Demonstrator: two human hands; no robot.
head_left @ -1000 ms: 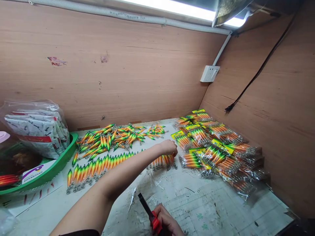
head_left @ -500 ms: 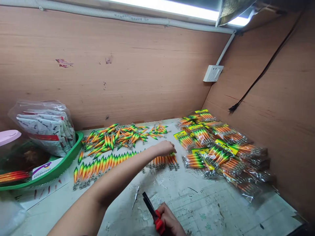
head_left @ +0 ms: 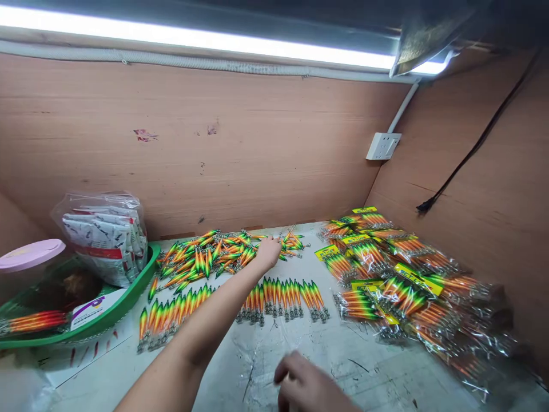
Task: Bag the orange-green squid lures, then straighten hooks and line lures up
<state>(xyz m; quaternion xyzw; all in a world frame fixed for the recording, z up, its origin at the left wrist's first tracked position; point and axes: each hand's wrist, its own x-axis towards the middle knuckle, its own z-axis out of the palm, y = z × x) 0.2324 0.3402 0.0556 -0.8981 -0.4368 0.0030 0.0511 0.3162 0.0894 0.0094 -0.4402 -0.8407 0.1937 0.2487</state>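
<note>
My left hand (head_left: 269, 252) reaches across to the right end of a loose pile of green, yellow and orange squid jigs (head_left: 206, 257). Its fingertips touch or hover over the jigs there; its fingers are mostly turned from view, so their grip is unclear. Nearer me, a lined-up row of the same jigs (head_left: 281, 297) lies with hooks pointing towards me, partly covered by my left forearm. My right hand (head_left: 304, 383) is low over the front of the table, blurred, with bent fingers. Whether it holds anything cannot be made out.
Bagged jigs with yellow header cards (head_left: 386, 286) are heaped at the right. On the left, a green basket (head_left: 150, 263) holds a bag of printed packets (head_left: 105, 240) and red-orange jigs (head_left: 38, 322). A black cable (head_left: 472, 149) hangs along the right wall.
My left hand has moved from the row's right end up and back to the loose pile. The red-handled, black-jawed tool my right hand held no longer shows. The view has tilted upward.
</note>
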